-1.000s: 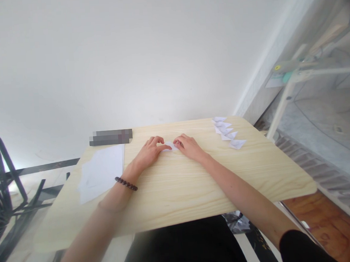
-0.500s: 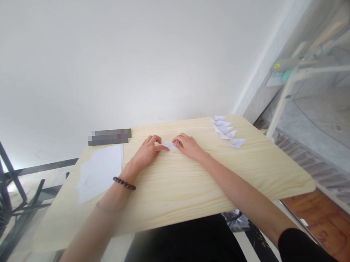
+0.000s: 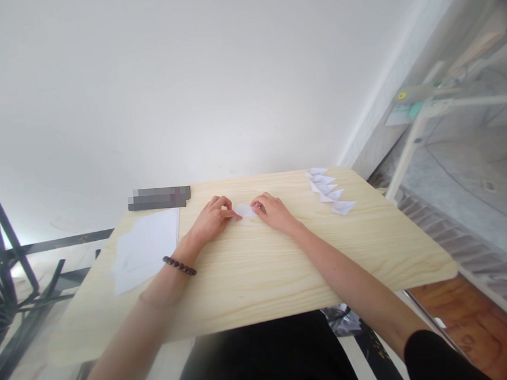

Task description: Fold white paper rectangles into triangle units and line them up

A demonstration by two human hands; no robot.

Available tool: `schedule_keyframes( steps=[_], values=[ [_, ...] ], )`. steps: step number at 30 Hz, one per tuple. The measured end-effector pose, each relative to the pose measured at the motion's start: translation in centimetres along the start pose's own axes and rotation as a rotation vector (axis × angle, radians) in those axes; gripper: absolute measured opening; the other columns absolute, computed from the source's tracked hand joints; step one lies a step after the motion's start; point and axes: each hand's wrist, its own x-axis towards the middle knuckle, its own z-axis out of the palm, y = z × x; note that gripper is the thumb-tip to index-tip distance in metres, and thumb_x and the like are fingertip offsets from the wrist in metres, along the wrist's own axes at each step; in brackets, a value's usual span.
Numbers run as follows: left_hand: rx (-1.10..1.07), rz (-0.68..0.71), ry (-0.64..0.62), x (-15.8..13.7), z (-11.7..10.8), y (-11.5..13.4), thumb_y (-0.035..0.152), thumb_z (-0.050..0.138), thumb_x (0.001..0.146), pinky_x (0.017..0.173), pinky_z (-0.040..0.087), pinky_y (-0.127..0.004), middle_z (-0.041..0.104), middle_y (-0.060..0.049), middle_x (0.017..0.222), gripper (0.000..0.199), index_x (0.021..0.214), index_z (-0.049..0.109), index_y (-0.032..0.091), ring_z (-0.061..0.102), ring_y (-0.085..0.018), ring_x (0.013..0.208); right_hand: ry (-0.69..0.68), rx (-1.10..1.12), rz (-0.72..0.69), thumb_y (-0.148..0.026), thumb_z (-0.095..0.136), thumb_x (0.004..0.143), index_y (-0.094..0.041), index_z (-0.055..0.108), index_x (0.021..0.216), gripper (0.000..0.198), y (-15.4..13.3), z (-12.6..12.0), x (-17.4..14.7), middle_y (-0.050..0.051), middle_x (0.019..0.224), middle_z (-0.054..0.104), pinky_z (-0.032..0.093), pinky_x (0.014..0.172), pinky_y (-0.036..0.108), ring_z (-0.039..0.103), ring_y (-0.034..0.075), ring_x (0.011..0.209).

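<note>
A small piece of folded white paper point(image 3: 245, 210) lies between my two hands, near the far middle of the table. My left hand point(image 3: 214, 217) pinches its left end, the thumb and curled index finger close together. At the other end, my right hand point(image 3: 272, 210) grips the paper's right edge between thumb and fingertips. The exact folds are too small to make out. Several folded white paper boats point(image 3: 332, 195) stand in a slanting row toward the far right of the table.
Loose white sheets of paper point(image 3: 147, 244) are spread on the left of the wooden table point(image 3: 251, 283). Behind them is a blurred-out dark object point(image 3: 158, 198). A white wall rises at the table's far edge. A black chair point(image 3: 1, 248) stands at left.
My left thumb has shifted slightly left along the paper, and a little more of the paper's white middle shows. My right hand stays almost in place.
</note>
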Motion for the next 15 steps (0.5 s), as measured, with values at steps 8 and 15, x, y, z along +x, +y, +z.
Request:
schedule_keyframes(
  steps=[8, 15],
  values=[
    [-0.013, -0.004, -0.011, 0.0, -0.2, 0.2, 0.012, 0.047, 0.078, 0.081, 0.038, -0.033, 0.049, -0.005, 0.089, 0.026, 0.086, 0.067, 0.027, 0.043, -0.017, 0.088, 0.087, -0.116, 0.135, -0.046, 0.053, 0.07, -0.019, 0.048, 0.105, 0.044, -1.6, 0.9, -0.2, 0.008, 0.102, 0.048, 0.033, 0.084, 0.037, 0.048, 0.021, 0.095],
    [-0.019, -0.007, -0.015, 0.0, -0.1, 0.2, 0.012, 0.046, 0.079, 0.08, 0.038, -0.033, 0.05, -0.005, 0.088, 0.026, 0.086, 0.067, 0.027, 0.043, -0.018, 0.088, 0.027, -0.059, 0.169, -0.04, 0.055, 0.068, -0.02, 0.047, 0.107, 0.045, -0.9, 0.8, 0.0, 0.008, 0.105, 0.045, 0.033, 0.085, 0.038, 0.046, 0.022, 0.1]
  ],
)
